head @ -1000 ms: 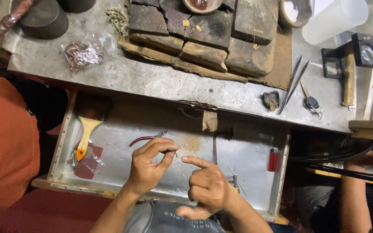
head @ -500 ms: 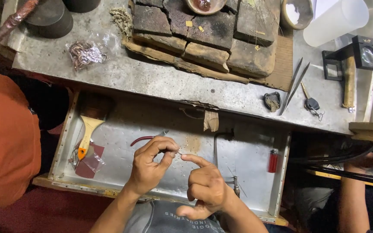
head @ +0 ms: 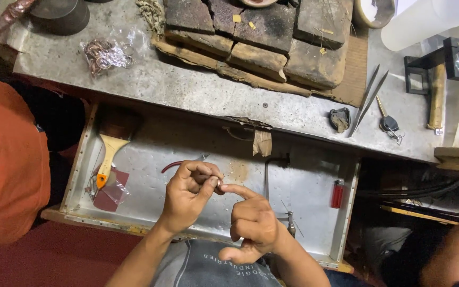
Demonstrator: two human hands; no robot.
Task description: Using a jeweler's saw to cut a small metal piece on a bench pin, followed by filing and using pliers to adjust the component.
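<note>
My left hand (head: 189, 194) hovers over the open metal drawer (head: 314, 186) and pinches a tiny metal piece (head: 218, 182) between thumb and fingertips. My right hand (head: 253, 220) is beside it, index finger stretched out so its tip touches the same small piece; its other fingers are curled. Red-handled pliers (head: 172, 166) lie in the drawer just behind my left hand. The piece is too small to make out in detail.
A brush with a wooden handle (head: 110, 151) and a dark red pouch (head: 111, 192) lie at the drawer's left; a red lighter (head: 337, 193) at its right. Charred blocks (head: 272, 37), tweezers (head: 366, 101), a key (head: 389, 123), a hammer (head: 438, 93) and a plastic bag (head: 104, 53) sit on the bench. Another person's orange sleeve (head: 6, 159) is at left.
My hands have stayed over the drawer; the right index finger has drawn closer to the left fingertips, now meeting at the small piece.
</note>
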